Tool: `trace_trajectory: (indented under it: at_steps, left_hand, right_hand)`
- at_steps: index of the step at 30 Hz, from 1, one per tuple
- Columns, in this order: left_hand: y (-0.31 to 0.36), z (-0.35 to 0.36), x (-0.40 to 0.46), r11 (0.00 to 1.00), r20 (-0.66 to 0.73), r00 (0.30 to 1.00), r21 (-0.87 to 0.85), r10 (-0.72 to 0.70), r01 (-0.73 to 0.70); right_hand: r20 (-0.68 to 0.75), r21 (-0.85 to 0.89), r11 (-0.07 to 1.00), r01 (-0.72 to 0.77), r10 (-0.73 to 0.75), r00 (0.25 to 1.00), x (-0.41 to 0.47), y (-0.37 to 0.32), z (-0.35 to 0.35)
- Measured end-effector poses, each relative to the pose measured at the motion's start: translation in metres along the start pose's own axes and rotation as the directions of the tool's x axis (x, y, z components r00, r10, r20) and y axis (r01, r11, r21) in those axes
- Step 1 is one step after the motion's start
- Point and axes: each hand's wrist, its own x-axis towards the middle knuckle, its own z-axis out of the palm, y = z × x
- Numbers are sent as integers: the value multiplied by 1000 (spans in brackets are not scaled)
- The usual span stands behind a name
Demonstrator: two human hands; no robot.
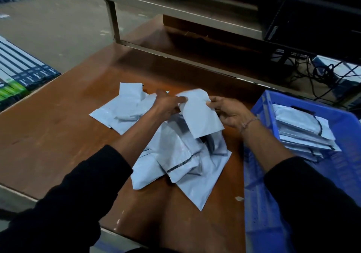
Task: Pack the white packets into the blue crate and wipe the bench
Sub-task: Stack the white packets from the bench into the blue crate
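Note:
A white packet is lifted above the brown bench. My left hand pinches its top left edge and my right hand pinches its right edge. Below it a loose heap of white packets lies mid-bench, with more packets spread to the left behind my left hand. The blue crate stands at the bench's right side and holds a stack of packets.
A metal shelf frame rises at the back of the bench. Dark cables tangle at the far right behind the crate. Boxed goods are stacked off the left edge. A small scrap lies near the crate.

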Motion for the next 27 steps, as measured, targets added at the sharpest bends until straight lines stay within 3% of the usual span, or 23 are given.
trace_trajectory:
  at_steps: [5, 6, 8, 10, 15, 18, 21, 27]
  left_hand:
    - [4, -16, 2, 997, -12, 997, 5, 78, -78]
    - [3, -19, 4, 997, -2, 997, -3, 71, -71]
    - [1, -24, 9, 999, 27, 999, -44, 27, -25]
    - [2, -25, 8, 997, 73, 997, -72, 5, 0]
    - [0, -25, 2, 996, 237, 971, -80, -26, 46]
    - [-1, -26, -7, 997, 315, 948, 30, 52, -65]
    - [-2, -25, -14, 984, 377, 916, 60, 136, -171]
    - [-8, 7, -29, 958, 301, 910, -53, 285, -282]
  right_hand:
    - [-163, -310, 947, -82, 32, 986, 11, 20, -9]
    - [-205, -444, 891, -97, 4, 979, 18, 30, -15]
    - [-230, -731, 662, -164, -13, 973, 27, 49, -23]
    - [-278, -757, 607, -242, 35, 960, 27, 62, -25]
    - [-344, -832, 490, -261, -86, 935, 15, 67, -15]
    - [-284, -883, 405, -239, -54, 957, 14, 57, -22]
    - [-272, -874, 444, -196, -112, 956, 2, 30, -30]
    - [-374, -654, 756, 11, -335, 865, -45, -30, -61]
